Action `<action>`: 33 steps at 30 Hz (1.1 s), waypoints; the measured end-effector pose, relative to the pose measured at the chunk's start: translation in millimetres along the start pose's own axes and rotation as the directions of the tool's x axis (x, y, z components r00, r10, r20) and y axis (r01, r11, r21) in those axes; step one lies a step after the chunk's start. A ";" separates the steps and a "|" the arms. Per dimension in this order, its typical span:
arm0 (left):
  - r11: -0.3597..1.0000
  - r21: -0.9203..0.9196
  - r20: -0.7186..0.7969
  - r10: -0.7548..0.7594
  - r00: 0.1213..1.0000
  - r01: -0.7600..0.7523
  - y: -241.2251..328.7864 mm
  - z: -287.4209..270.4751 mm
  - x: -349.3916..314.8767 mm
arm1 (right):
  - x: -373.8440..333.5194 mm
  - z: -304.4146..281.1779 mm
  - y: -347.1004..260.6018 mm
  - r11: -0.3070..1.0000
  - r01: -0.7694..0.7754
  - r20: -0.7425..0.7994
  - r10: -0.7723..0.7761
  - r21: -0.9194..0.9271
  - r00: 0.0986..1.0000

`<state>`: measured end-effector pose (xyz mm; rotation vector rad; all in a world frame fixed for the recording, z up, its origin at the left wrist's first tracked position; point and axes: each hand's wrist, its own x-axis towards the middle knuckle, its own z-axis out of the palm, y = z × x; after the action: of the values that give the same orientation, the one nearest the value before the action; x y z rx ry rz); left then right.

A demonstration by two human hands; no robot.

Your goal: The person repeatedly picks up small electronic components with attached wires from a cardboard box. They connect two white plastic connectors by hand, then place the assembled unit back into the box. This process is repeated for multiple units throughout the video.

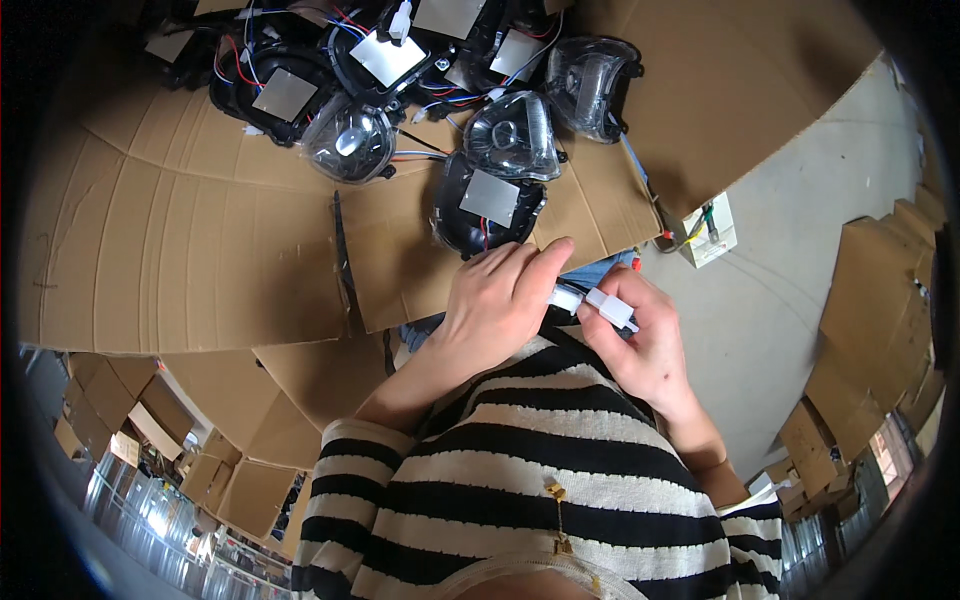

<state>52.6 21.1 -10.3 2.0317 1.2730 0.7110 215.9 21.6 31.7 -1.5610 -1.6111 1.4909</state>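
Close to my body, my left hand (500, 300) is closed round one white plastic wire connector (566, 298), its end showing past the fingers. Between the thumb and fingers of my right hand (648, 330) is a second white connector (611, 309), end to end with the first; whether they are joined, I cannot tell. Just beyond my left hand lies a black lamp housing (455, 205) with a square silver plate (490, 198) on its back. Red wires (485, 232) run from it toward that hand, which hides their lower part.
Several headlamps with clear lenses (510, 135) and black backs lie on the cardboard-covered surface (220, 230), wires tangled among them. A white box (712, 232) with coloured wires is at the surface's right edge. Cardboard boxes (870, 310) stand on the grey floor (770, 270) further right.
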 end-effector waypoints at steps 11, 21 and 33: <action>0.998 -0.002 0.110 -0.061 0.992 0.062 7.5 16.7 7.6 | -2.2 3.4 18.3 0.886 -0.292 -0.006 0.315 0.360 0.949; 0.756 -0.598 0.225 -0.159 0.961 0.265 -0.9 -12.0 2.5 | -18.8 -32.9 6.4 0.963 -0.086 0.072 0.070 0.256 0.995; 0.592 -0.731 0.325 -0.137 0.936 0.340 -8.9 -16.0 -6.6 | -17.8 -42.9 -7.1 0.974 0.064 0.055 -0.077 0.215 0.996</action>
<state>33.3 21.6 -7.1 1.1403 0.8400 0.6972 254.8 23.4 57.9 -1.3386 -1.4685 1.6296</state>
